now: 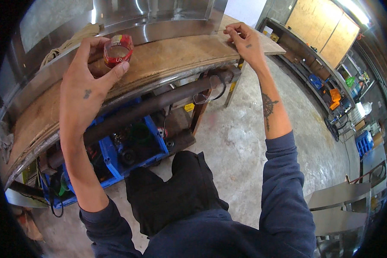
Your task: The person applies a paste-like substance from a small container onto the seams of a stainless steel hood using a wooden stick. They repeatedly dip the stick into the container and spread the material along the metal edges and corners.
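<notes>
My left hand (85, 84) is raised above the left part of the wooden workbench (176, 56). Its thumb and fingers grip a short round thing with a red printed wrapper (118, 50); a greyish-brown middle shows, and I cannot tell whether it is a roll or a small tub. Farther right, my right hand (245, 42) is over the bench's right end, thumb and fingertips pinched together. Something thin seems to stick out leftward from that pinch, too small to name. Large shiny sheet-metal panels (159, 30) stand along the back of the bench.
Blue bins (159, 144) with dark parts sit under the bench, below a thick brown pipe (150, 105). Safety glasses (208, 92) hang by the pipe. A tan cloth (69, 43) lies at the back left. Cluttered shelving (305, 64) lines the right wall; metal sheets (339, 198) lean lower right.
</notes>
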`<state>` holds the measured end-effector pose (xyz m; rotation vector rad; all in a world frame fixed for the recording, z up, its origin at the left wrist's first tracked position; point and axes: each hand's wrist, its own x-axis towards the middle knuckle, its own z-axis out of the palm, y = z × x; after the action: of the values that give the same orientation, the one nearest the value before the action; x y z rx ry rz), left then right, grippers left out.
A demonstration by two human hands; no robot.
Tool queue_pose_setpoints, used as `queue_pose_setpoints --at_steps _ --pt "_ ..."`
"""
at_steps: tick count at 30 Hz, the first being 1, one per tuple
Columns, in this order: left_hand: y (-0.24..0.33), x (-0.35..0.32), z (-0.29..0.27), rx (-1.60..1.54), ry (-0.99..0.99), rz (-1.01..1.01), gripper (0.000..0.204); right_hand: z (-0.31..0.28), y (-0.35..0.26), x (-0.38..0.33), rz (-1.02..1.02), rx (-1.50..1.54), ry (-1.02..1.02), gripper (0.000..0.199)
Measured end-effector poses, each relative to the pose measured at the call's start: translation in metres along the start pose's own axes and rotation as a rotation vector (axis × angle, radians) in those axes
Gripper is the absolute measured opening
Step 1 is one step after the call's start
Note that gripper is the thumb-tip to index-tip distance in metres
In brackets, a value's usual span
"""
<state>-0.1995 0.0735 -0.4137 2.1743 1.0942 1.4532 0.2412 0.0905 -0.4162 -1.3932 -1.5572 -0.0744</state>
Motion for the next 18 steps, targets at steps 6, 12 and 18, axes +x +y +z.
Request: queue_pose_setpoints --at_steps 6,12,18 --pt "0.006 0.000 -0.001 -0.038 -0.037 -0.071 0.055 0.003 -0.025 -0.014 0.107 0.240 0.214 0.028" --pt "-0.005 -0.001 0.001 0.029 0.001 0.045 0.055 0.027 -0.118 -0.041 -0.019 0.395 0.101 0.028" --pt "0.004 -0.001 -0.004 0.104 -0.024 0.090 0.057 0.068 -0.188 -0.060 -0.488 0.132 0.041 0.015"
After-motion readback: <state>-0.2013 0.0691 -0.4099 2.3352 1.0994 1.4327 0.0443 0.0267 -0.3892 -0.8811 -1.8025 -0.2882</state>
